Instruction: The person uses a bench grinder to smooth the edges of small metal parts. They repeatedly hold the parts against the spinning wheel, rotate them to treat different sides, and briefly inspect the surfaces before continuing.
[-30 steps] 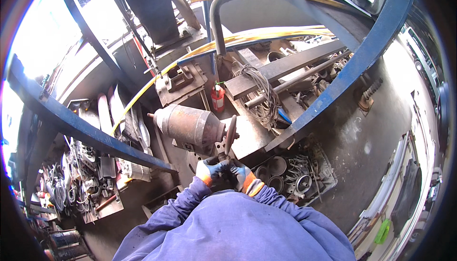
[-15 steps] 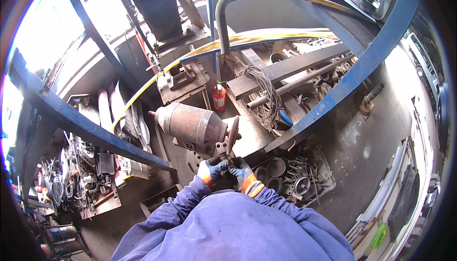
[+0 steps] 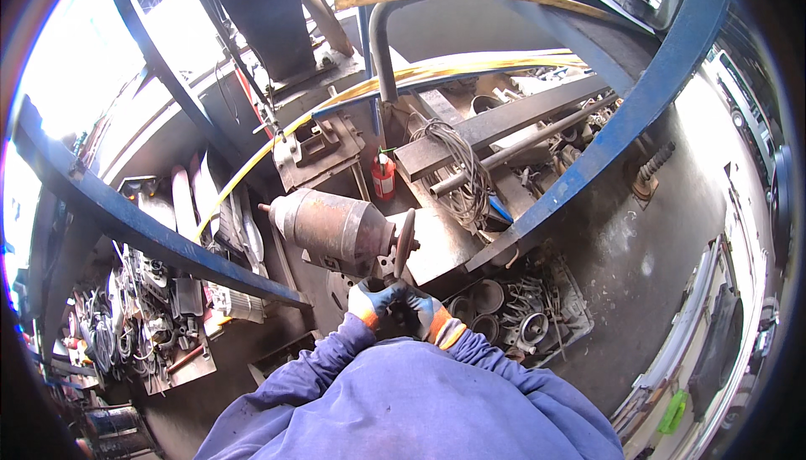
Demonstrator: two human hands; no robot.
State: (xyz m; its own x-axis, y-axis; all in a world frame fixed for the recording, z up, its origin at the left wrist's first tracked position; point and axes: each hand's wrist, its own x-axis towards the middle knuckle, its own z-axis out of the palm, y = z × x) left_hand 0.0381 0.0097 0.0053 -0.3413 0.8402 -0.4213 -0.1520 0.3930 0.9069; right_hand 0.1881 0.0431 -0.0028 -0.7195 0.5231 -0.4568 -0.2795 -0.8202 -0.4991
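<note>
My left hand point(image 3: 374, 299), in a blue and white glove with an orange cuff, is closed beside the lower end of a long brown rod-like part point(image 3: 405, 242). My right hand point(image 3: 428, 316), gloved alike, is closed against it. Between the two hands is something dark, mostly covered by the fingers, and I cannot make out its kind. Just beyond them lies a rusty metal cylinder point(image 3: 327, 225) with a tapered end, on its side. A drilled metal plate point(image 3: 338, 285) shows under the cylinder, near my left hand.
Right of my hands, a tray point(image 3: 579, 313) holds bolts and metal rings. A red container point(image 3: 383, 179), coiled cable point(image 3: 457, 175) and a steel beam point(image 3: 504, 128) lie beyond. Blue frame bars point(image 3: 185, 242) cross at left and right point(image 3: 579, 175). Scrap parts point(image 3: 151, 309) fill the left.
My right hand has drawn slightly nearer to me, and its fingers have shifted. My left hand stays almost in place. The whole view has moved a little.
</note>
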